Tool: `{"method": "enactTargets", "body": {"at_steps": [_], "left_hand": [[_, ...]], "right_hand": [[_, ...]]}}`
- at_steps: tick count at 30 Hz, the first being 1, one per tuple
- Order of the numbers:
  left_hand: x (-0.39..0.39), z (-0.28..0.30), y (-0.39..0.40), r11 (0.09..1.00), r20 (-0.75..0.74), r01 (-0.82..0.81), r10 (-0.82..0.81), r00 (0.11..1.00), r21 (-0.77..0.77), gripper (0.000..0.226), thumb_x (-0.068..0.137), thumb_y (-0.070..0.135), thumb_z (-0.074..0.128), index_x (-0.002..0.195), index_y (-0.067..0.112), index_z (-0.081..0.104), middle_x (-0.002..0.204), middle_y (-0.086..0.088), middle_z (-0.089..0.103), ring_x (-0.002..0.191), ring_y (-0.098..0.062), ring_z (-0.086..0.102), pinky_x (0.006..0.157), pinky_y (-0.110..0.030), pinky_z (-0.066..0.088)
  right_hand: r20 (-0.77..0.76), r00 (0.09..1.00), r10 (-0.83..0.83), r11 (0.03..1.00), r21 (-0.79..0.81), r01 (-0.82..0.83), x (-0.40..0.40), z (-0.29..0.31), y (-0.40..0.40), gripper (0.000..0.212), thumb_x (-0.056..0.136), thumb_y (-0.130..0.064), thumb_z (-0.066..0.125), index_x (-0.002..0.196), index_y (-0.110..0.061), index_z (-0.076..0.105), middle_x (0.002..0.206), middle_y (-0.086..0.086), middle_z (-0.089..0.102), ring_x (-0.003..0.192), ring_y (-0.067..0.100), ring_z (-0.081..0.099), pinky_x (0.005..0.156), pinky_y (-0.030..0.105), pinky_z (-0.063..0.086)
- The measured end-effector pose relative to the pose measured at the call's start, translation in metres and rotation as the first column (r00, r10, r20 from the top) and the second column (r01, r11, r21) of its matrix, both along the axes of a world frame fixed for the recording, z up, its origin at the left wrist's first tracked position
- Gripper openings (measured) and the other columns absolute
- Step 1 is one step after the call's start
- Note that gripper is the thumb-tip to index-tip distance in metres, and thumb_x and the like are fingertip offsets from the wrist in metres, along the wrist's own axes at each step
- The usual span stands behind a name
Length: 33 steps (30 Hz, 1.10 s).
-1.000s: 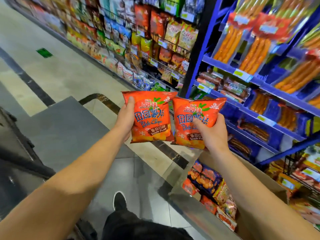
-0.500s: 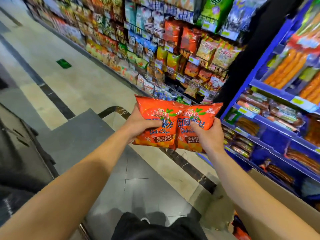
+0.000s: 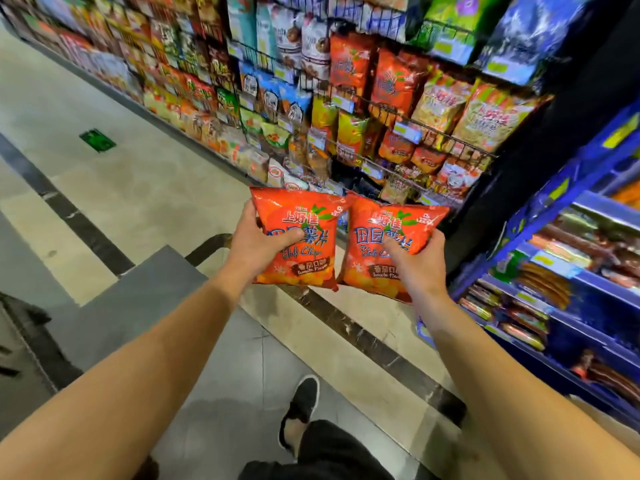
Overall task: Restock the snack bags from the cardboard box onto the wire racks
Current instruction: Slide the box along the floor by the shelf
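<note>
**Two tomato chip bags held up before the wire racks**

I see my left hand (image 3: pixel 254 242) gripping the left chip bag (image 3: pixel 298 237) by its 9 o'clock edge, thumb across the printed front and the other fingers hidden behind the bag. My right hand (image 3: pixel 412 261) grips the right chip bag (image 3: pixel 384 237) from its lower 4 o'clock corner, thumb pressed onto the front and fingers curled round the side edge. Both bags are held in the air at the centre of view, over the floor (image 3: pixel 145 202), printed faces toward me.

Each bag stands with its long axis near upright, top seal toward 12 o'clock. The left one leans slightly toward 11, the right one slightly toward 1, so their lower corners nearly touch while the tops part. They are puffed, pillow-shaped pouches of glossy orange-red film with crimped seals and creased highlights.

At 12 to 1 o'clock, just beyond the bags, the wire racks (image 3: pixel 398 112) carry more shiny snack bags behind thin metal bars. At 3 o'clock stands a blue shelf (image 3: pixel 561 199) with wrapped sausages. The floor is polished stone tile with dark bands. My black shoe (image 3: pixel 299 410) shows at 6 o'clock.
</note>
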<state>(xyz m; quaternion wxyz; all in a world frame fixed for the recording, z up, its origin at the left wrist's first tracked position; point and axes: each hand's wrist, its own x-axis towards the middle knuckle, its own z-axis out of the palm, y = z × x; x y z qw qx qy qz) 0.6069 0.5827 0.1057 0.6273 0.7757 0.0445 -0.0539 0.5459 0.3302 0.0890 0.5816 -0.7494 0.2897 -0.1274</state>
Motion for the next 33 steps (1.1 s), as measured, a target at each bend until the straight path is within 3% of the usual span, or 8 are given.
{"method": "enactTargets", "body": {"at_steps": [3, 5, 11, 15, 18, 23, 28, 33], "left_hand": [[0.063, 0.002, 0.01, 1.0, -0.045, 0.014, -0.014, 0.999, -0.012, 0.098, 0.047, 0.054, 0.094, 0.131, 0.037, 0.046, 0.119, 0.008, 0.069, 0.107, -0.018, 0.069, 0.091, -0.052, 0.057], [0.103, 0.005, 0.015, 1.0, -0.047, 0.022, -0.022, 0.999, -0.013, 0.1, 0.045, 0.057, 0.095, 0.13, 0.038, 0.047, 0.12, 0.007, 0.069, 0.108, -0.019, 0.069, 0.09, -0.054, 0.057], [0.213, 0.007, -0.001, 0.998, -0.014, 0.063, -0.063, 0.998, -0.019, 0.08, 0.07, 0.025, 0.091, 0.136, 0.027, 0.046, 0.119, 0.005, 0.068, 0.105, -0.015, 0.07, 0.091, -0.048, 0.058], [0.288, -0.015, -0.025, 0.987, -0.024, 0.155, -0.156, 0.987, -0.031, 0.076, 0.073, 0.021, 0.089, 0.137, 0.021, 0.046, 0.119, 0.004, 0.068, 0.105, -0.013, 0.069, 0.092, -0.044, 0.058], [0.35, -0.032, -0.048, 0.975, -0.04, 0.223, -0.223, 0.974, 0.0, 0.081, 0.064, 0.032, 0.094, 0.13, 0.022, 0.05, 0.117, 0.003, 0.07, 0.105, -0.015, 0.069, 0.094, -0.047, 0.057], [0.457, -0.064, -0.091, 0.939, -0.059, 0.337, -0.334, 0.941, 0.073, 0.085, 0.047, 0.053, 0.089, 0.119, 0.026, 0.053, 0.113, 0.003, 0.07, 0.105, -0.017, 0.068, 0.096, -0.049, 0.054], [0.522, -0.096, -0.127, 0.9, -0.039, 0.425, -0.423, 0.905, 0.099, 0.069, 0.072, 0.017, 0.089, 0.128, 0.016, 0.05, 0.109, 0.008, 0.066, 0.099, -0.01, 0.065, 0.094, -0.042, 0.055], [0.567, -0.151, -0.157, 0.89, -0.017, 0.448, -0.448, 0.894, 0.084, 0.067, 0.073, 0.019, 0.089, 0.128, 0.018, 0.051, 0.116, 0.002, 0.069, 0.106, -0.015, 0.067, 0.096, -0.044, 0.054]], "right_hand": [[0.01, 1.0, -0.001, 1.0, -0.005, 0.001, 0.056, 0.001, -0.004, 0.06, 0.081, -0.033, 0.083, 0.126, -0.023, 0.045, 0.101, -0.019, 0.061, 0.09, 0.005, 0.064, 0.093, 0.041, 0.054], [0.018, 1.0, -0.011, 1.0, -0.008, 0.011, 0.09, 0.005, -0.007, 0.063, 0.081, -0.035, 0.083, 0.129, -0.022, 0.046, 0.103, -0.018, 0.063, 0.093, 0.007, 0.065, 0.091, 0.04, 0.054], [0.05, 0.995, -0.087, 0.995, -0.042, 0.089, 0.173, 0.011, -0.023, 0.056, 0.079, -0.029, 0.084, 0.121, -0.026, 0.047, 0.102, -0.018, 0.062, 0.089, -0.002, 0.062, 0.079, 0.02, 0.051], [0.051, 0.989, -0.139, 0.983, -0.115, 0.144, 0.228, 0.004, -0.036, 0.055, 0.08, -0.03, 0.084, 0.119, -0.029, 0.046, 0.102, -0.024, 0.058, 0.098, 0.01, 0.063, 0.089, 0.031, 0.05], [0.034, 0.975, -0.22, 0.961, -0.166, 0.223, 0.271, -0.008, -0.043, 0.062, 0.079, -0.03, 0.085, 0.129, -0.019, 0.049, 0.103, -0.016, 0.061, 0.098, 0.012, 0.062, 0.089, 0.03, 0.049], [-0.001, 0.94, -0.341, 0.918, -0.215, 0.333, 0.337, -0.032, -0.062, 0.067, 0.075, -0.032, 0.087, 0.129, -0.018, 0.052, 0.111, -0.005, 0.066, 0.098, 0.012, 0.064, 0.086, 0.03, 0.052], [0.006, 0.904, -0.427, 0.89, -0.175, 0.421, 0.39, -0.066, -0.087, 0.061, 0.074, -0.027, 0.088, 0.121, -0.023, 0.05, 0.107, -0.013, 0.066, 0.097, 0.007, 0.066, 0.088, 0.033, 0.055], [0.089, 0.893, -0.441, 0.883, -0.135, 0.449, 0.436, -0.118, -0.117, 0.065, 0.074, -0.016, 0.089, 0.124, -0.021, 0.048, 0.107, -0.017, 0.064, 0.092, -0.013, 0.062, 0.08, 0.016, 0.051]]}}
